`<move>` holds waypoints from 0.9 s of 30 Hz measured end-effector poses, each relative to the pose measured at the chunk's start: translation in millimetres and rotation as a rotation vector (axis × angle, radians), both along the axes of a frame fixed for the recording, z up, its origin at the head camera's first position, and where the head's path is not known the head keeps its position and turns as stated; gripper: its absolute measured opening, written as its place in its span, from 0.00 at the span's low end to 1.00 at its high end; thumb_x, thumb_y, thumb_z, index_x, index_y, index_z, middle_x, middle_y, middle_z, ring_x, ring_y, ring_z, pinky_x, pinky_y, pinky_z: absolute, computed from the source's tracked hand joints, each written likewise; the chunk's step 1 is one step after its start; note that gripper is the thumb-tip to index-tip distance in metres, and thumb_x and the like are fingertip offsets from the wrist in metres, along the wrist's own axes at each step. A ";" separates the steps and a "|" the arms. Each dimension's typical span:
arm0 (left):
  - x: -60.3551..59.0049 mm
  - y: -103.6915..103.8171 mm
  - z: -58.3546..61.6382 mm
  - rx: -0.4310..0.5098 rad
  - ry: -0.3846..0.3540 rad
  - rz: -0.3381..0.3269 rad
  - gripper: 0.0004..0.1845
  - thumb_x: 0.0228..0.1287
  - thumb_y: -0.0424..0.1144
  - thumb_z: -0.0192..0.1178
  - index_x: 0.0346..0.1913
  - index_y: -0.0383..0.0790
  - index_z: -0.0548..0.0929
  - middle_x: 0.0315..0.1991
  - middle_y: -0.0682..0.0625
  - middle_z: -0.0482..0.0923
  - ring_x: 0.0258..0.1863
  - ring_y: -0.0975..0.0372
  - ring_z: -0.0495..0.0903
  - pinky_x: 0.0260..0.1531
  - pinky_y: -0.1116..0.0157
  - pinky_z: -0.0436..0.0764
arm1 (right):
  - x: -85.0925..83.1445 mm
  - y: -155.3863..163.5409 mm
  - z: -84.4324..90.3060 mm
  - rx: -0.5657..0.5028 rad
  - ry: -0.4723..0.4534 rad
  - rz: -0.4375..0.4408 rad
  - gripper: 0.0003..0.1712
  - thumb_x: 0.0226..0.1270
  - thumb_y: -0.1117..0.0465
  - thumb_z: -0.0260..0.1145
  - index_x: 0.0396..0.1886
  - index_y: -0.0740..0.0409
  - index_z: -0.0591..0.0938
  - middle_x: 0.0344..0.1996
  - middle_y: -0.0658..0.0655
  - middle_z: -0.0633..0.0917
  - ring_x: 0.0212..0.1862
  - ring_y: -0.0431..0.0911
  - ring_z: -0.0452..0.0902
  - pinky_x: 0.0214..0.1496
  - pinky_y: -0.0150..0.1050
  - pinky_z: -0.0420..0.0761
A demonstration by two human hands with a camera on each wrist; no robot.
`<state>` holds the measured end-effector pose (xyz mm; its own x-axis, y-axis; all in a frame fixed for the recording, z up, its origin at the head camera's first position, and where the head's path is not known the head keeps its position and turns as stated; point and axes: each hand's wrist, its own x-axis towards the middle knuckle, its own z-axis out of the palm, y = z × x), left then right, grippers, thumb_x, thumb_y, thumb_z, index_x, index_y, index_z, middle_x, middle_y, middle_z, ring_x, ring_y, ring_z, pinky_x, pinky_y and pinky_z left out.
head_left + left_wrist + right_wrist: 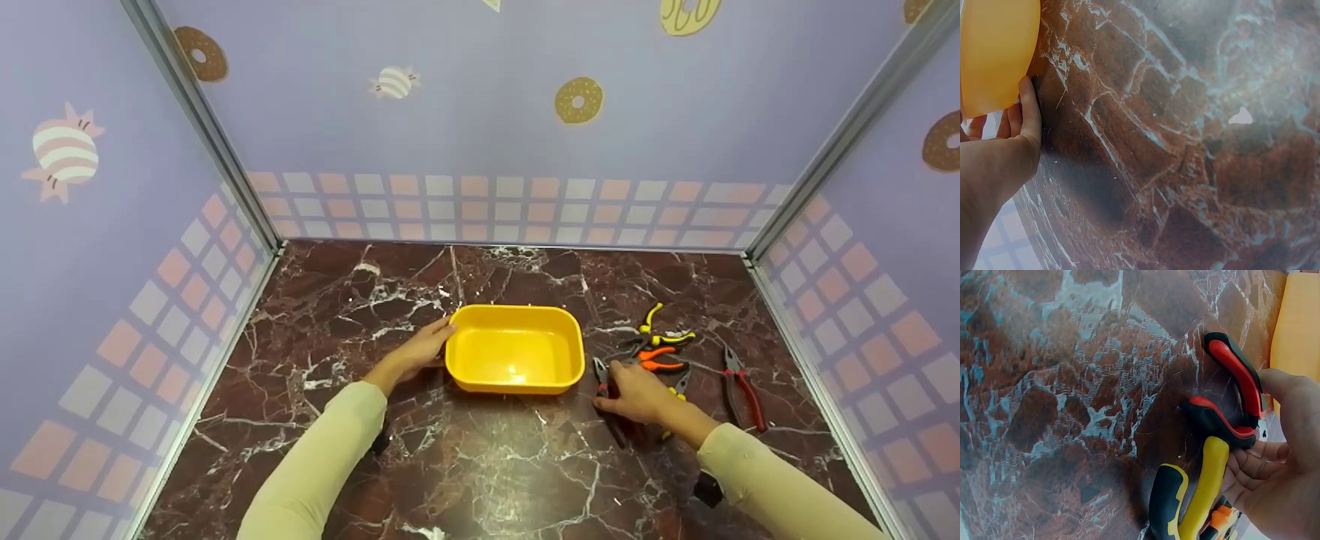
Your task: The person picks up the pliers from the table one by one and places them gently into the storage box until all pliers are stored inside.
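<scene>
The left hand [422,351] lay against the left side of the yellow tub [514,358], fingers fairly straight and pressed to its wall rather than wrapped round it; the left wrist view showed the fingertips touching the tub's outer wall. The tub stood in the middle of the marble surface [315,360] and nothing could be seen inside it.

The right hand [637,394] rested on a heap of pliers just right of the tub. In the right wrist view its fingers curled round the red-and-black pliers [1230,396], the thumb over the upper handle, with the yellow-and-black pliers [1196,495] lying just under the palm. Whether the red-and-black pair had left the surface could not be told.

Farther off in the heap lay another yellow-handled pair [664,330] and an orange-handled pair [658,358], and a red-handled pair [742,386] lay apart to the right, near the side wall.

As a judgement, the work was at its very start: the tub was bare, all the pliers were outside it, and only one pair was in a grip.
</scene>
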<state>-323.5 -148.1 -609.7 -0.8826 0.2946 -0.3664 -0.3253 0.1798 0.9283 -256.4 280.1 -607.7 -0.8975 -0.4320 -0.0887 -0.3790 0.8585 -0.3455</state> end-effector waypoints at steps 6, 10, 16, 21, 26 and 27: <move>-0.4 0.6 0.0 0.012 -0.007 -0.002 0.32 0.88 0.50 0.44 0.86 0.44 0.54 0.78 0.39 0.65 0.69 0.48 0.75 0.63 0.48 0.81 | 0.8 0.4 1.2 0.003 0.010 -0.004 0.27 0.64 0.44 0.79 0.38 0.57 0.74 0.26 0.51 0.76 0.27 0.45 0.73 0.31 0.47 0.77; -0.1 0.0 0.4 0.021 -0.009 -0.010 0.32 0.89 0.50 0.44 0.86 0.43 0.54 0.79 0.38 0.62 0.72 0.47 0.72 0.65 0.46 0.79 | 0.6 0.8 0.1 0.009 0.020 0.000 0.27 0.64 0.44 0.78 0.37 0.57 0.74 0.26 0.51 0.76 0.27 0.46 0.73 0.31 0.48 0.78; 0.5 -1.6 2.3 0.019 0.001 -0.012 0.33 0.88 0.51 0.44 0.86 0.44 0.53 0.79 0.38 0.63 0.72 0.47 0.71 0.66 0.46 0.78 | -0.4 -0.2 -1.3 -0.001 0.037 0.011 0.26 0.64 0.44 0.78 0.37 0.57 0.74 0.25 0.50 0.76 0.27 0.46 0.73 0.31 0.48 0.78; 2.3 -3.1 2.8 0.005 -0.008 -0.015 0.33 0.88 0.52 0.44 0.86 0.45 0.53 0.79 0.40 0.65 0.71 0.49 0.73 0.67 0.47 0.78 | -0.3 -2.0 -1.6 0.005 0.028 0.027 0.26 0.65 0.44 0.77 0.37 0.57 0.74 0.26 0.50 0.76 0.28 0.46 0.73 0.33 0.48 0.78; 2.8 -1.5 -0.4 0.005 -0.009 -0.029 0.34 0.88 0.53 0.44 0.86 0.45 0.52 0.78 0.40 0.66 0.70 0.49 0.75 0.66 0.49 0.78 | 1.9 -0.6 -2.0 0.011 0.025 0.013 0.25 0.65 0.45 0.78 0.36 0.56 0.74 0.25 0.50 0.75 0.27 0.46 0.72 0.32 0.48 0.77; 3.1 -1.5 -1.3 0.007 -0.009 -0.026 0.34 0.88 0.53 0.44 0.86 0.45 0.52 0.78 0.40 0.66 0.69 0.49 0.75 0.66 0.49 0.78 | 2.4 -0.6 -2.2 0.011 0.027 0.015 0.25 0.65 0.45 0.78 0.36 0.56 0.74 0.25 0.50 0.75 0.27 0.46 0.72 0.32 0.48 0.77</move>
